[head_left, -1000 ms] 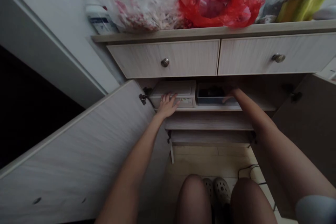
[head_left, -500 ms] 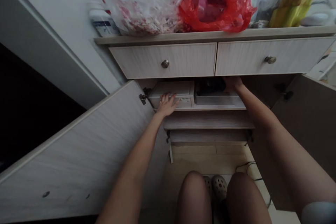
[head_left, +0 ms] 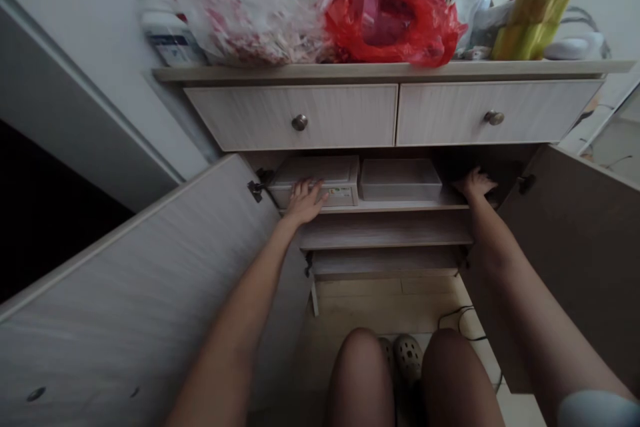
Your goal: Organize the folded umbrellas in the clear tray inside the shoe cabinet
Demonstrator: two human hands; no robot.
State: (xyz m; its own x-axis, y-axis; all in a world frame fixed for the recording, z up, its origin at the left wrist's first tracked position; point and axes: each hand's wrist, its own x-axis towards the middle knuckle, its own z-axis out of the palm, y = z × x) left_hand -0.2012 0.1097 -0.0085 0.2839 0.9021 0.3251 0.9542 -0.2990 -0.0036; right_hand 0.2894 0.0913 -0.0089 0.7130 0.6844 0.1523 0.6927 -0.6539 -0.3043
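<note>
My left hand [head_left: 304, 200] lies with spread fingers on the front of a white drawer box [head_left: 345, 180] on the cabinet's upper shelf. To the right of that box stands a clear plastic container [head_left: 400, 180]. My right hand [head_left: 475, 183] is at the right end of the same shelf, fingers apart, just beside the clear container. Something dark, too dim to make out, lies in the shadow behind and under it.
Cabinet doors stand open at left [head_left: 165, 280] and right [head_left: 575, 247]. Two closed drawers [head_left: 345, 117] run above the shelf. The cabinet top [head_left: 320, 72] holds a red bag [head_left: 390, 13], a clear bag and a white bottle [head_left: 173, 40]. A black cable [head_left: 463, 313] lies on the floor.
My right hand has moved right, off the clear container, and the dark object that was over the container is no longer there. My left hand stays on the drawer box. The view has shifted slightly.
</note>
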